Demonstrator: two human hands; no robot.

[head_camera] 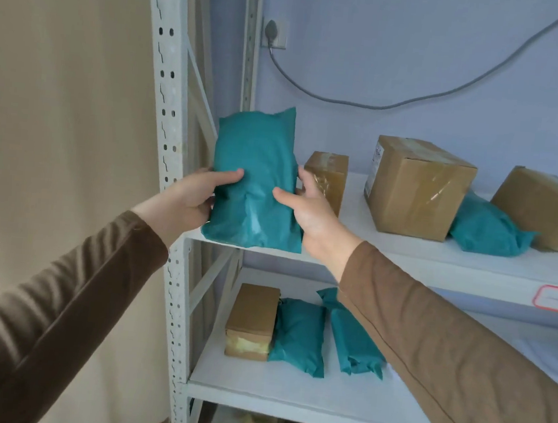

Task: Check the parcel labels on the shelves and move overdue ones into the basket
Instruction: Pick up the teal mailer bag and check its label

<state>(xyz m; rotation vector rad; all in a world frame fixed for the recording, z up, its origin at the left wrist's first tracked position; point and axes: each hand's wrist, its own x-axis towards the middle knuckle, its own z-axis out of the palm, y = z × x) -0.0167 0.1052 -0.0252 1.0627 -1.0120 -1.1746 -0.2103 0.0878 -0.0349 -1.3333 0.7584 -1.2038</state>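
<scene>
Teal parcel held upright between both hands at the left end of the upper shelf, its bottom edge at the shelf's front lip. Left hand grips the parcel's left edge: thumb lies across the front face, fingers curl out of sight behind. Right hand grips the right edge: thumb presses the front face, fingers wrap round the back. No label shows on the face turned to the camera. Both arms reach forward and up, in brown sleeves, wrists angled inward toward the parcel. Small cardboard box stands just behind the right fingers. Larger box sits further right of that hand, well apart.
</scene>
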